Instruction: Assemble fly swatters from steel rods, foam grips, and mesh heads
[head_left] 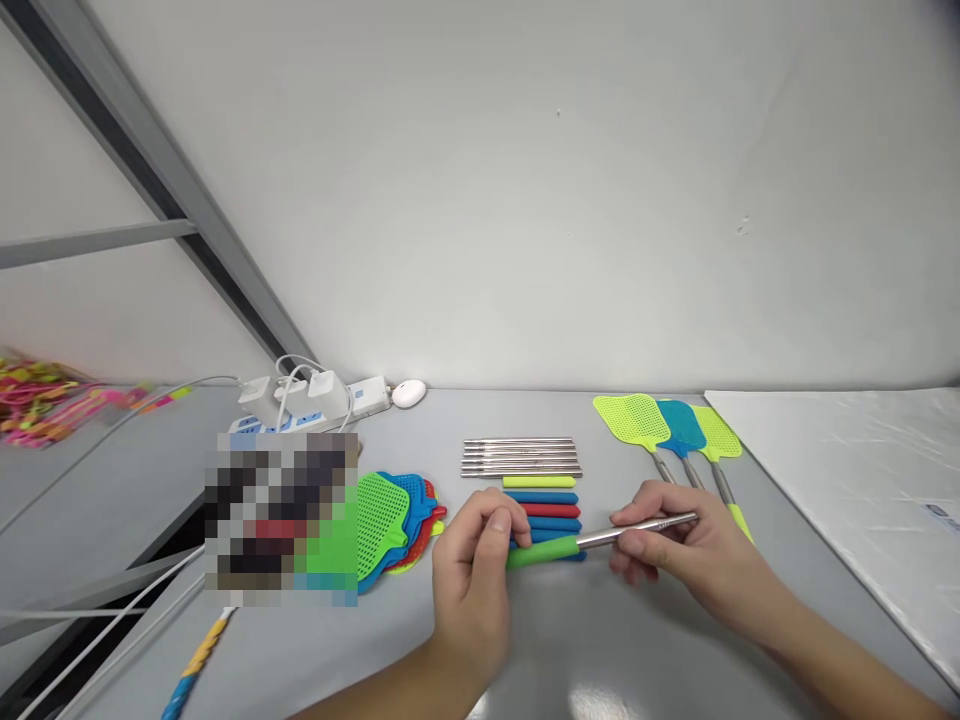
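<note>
My left hand [476,575] is closed round the end of a green handle sleeve [551,552]. From the sleeve's other end sticks a silver telescopic metal rod [600,537], pinched between the thumb and fingers of my right hand [694,545]. Sleeve and rod are joined in one line, held above the table. Behind my left hand lie several coloured sleeves [555,510], blue and red, with a yellow one [538,482] beyond them. Farther back, several bare metal rods [517,457] rest in a row. Part of the blue sleeves is hidden by the green one.
Left lie stacked mesh swatter heads [382,515], partly blurred by a pixelated patch. Three fly swatters [634,418] lie behind my right hand. A power strip [307,420] with chargers and a white oval device [409,393] stand by the wall. White sheeting [847,480] covers the right side.
</note>
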